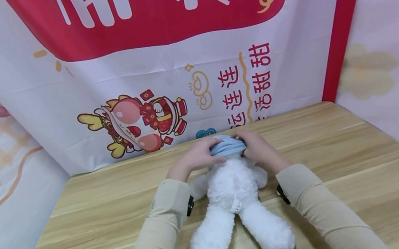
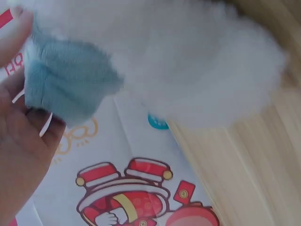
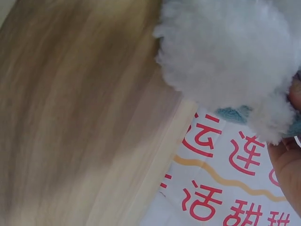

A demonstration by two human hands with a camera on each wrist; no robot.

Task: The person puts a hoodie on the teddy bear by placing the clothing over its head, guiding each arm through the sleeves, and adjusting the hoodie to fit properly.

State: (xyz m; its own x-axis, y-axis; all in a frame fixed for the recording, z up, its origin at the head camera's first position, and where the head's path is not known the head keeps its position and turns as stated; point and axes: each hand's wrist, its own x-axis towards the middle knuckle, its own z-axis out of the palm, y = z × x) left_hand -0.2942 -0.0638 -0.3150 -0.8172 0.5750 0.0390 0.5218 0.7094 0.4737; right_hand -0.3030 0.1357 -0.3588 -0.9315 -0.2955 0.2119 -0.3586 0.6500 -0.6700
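Apparently for even control, the blue cloth (image 1: 227, 146) at the head end of the white plush toy (image 1: 231, 184) is pinched from both sides — by the fingers of the left hand (image 1: 199, 153) and right hand (image 1: 258, 146) — while the toy is supported by the desk (image 1: 101, 221).

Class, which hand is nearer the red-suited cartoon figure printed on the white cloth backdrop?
Left. The left hand holds the left side of the light-blue fabric, below right of the figure; the right hand, at the fabric's right side, is farther off.
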